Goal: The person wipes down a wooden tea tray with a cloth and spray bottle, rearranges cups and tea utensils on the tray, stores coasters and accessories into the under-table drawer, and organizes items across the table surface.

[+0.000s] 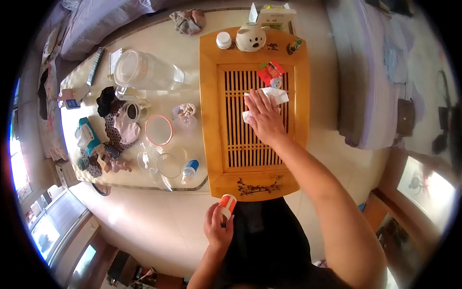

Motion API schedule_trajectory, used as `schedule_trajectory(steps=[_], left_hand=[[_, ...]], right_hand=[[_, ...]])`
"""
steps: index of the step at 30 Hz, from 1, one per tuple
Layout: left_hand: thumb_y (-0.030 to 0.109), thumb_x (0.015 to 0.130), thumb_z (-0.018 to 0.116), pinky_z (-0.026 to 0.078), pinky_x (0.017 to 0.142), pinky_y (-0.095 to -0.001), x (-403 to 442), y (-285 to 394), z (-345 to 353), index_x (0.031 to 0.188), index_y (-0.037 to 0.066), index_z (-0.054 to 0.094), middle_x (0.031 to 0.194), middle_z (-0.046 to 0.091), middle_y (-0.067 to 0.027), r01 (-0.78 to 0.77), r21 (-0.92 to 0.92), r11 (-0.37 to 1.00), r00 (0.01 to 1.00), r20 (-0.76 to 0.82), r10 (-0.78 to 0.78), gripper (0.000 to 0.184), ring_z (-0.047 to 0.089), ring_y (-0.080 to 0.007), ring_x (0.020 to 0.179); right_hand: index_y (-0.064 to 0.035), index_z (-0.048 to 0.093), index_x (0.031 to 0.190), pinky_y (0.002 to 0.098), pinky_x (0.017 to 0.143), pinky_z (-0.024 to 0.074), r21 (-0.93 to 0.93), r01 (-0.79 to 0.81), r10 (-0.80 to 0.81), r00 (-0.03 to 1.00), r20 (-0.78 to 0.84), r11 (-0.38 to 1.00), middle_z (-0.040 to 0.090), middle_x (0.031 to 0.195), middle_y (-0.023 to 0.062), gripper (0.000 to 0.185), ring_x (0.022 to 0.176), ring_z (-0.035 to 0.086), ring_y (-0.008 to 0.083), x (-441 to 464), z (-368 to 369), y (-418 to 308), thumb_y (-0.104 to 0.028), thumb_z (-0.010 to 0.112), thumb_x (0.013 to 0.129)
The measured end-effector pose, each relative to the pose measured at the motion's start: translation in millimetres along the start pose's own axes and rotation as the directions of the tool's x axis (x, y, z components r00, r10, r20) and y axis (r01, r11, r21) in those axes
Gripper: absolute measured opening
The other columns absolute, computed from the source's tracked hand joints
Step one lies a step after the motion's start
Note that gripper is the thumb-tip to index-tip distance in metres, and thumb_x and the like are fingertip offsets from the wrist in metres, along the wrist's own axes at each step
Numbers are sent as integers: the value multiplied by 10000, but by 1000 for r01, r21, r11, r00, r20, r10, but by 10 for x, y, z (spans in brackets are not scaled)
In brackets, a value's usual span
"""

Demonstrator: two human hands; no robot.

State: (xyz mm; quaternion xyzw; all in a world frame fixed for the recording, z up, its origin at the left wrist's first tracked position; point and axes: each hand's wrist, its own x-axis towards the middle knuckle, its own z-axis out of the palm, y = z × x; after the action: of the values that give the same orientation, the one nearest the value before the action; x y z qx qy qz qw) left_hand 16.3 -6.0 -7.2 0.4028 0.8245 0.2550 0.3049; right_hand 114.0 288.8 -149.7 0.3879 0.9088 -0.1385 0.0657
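My left hand (219, 227) is closed around an orange and white bottle (228, 203), just off the front edge of the wooden tea tray (211, 120). Flat over the tray's dark slats, my right hand (261, 111) lies with its fingers stretched out on a crumpled white tissue (279, 96). Parts of the tissue show on both sides of the hand; the rest is hidden under it. Just beyond the fingers is a red packet (271, 71), with a small bluish item (276, 83) touching its lower edge.
On the tray's far end stand a white jar (224, 40), an animal-shaped pot (250, 38) and a small green figure (294, 46). The table at left holds a clear plastic container (144, 71), glass dishes, a blue-labelled bottle (190, 171), a tissue pack (88, 135) and a crumpled cloth (187, 21).
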Motion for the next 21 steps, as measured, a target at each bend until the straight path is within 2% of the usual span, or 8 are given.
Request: schedule_trajectory(steps=[5,10,14,15,18,19,20,21], left_hand=[[39,656,744,499,798,-417,34,-77,88,1135,58,560,1114,585,-171,-8,81,997,1000,-5,9,513,582,-372,972],[47,659,747,498,798,-409,84,-331,176,1139,71,564,1119,578,-160,6,118,993,998,-69,2,514,581,-358,975],[42,665,745,501,793,-403,65,-332,222,1130,64,574,1113,585,-161,15,92,996,998,-60,-9,496,588,-361,970],[40,667,744,502,792,-400,74,-327,235,1130,63,576,1111,586,-161,9,81,997,998,-65,-4,494,590,-361,969],[34,665,744,507,786,-392,113,-285,266,1139,60,572,1105,590,-159,-26,135,990,995,-96,39,506,594,-356,968],[34,664,745,508,785,-391,124,-288,284,1141,61,572,1108,589,-157,-15,125,992,994,-102,28,508,595,-353,968],[34,664,746,509,783,-389,137,-304,299,1143,62,571,1110,589,-155,-9,114,993,994,-104,20,511,596,-351,968],[33,664,747,510,782,-388,158,-314,315,1145,64,571,1112,589,-153,-3,100,995,994,-105,13,513,596,-349,968]], right_hand=[[-54,208,1464,463,1165,103,129,-11,-11,986,169,992,135,1546,98,597,1434,93,238,-1110,326,-470,-364,360,977],[-43,273,1443,463,1161,127,90,12,-29,981,190,996,193,1523,112,599,1423,134,256,-834,-34,-295,-389,387,968],[-210,450,1347,444,1104,290,91,-5,0,999,53,996,357,1411,106,500,1295,366,281,-507,32,36,-315,606,883],[-195,569,1204,393,1021,398,133,84,-70,992,-102,988,443,1326,100,352,1236,428,260,-439,-83,87,-245,641,864],[-147,636,1060,343,924,474,331,46,-22,997,-75,942,522,1230,106,196,1126,523,237,-361,79,186,-222,617,880],[-141,655,1031,313,862,518,424,-189,168,982,87,886,583,1138,88,182,1011,592,226,-454,346,125,-158,646,850],[-117,669,980,320,845,532,510,-147,194,980,-40,848,617,1064,93,136,953,615,233,-637,413,1,-158,635,855],[-109,675,946,318,848,530,453,-17,54,996,-69,891,623,1052,100,128,967,612,234,-868,413,-55,-191,610,873]])
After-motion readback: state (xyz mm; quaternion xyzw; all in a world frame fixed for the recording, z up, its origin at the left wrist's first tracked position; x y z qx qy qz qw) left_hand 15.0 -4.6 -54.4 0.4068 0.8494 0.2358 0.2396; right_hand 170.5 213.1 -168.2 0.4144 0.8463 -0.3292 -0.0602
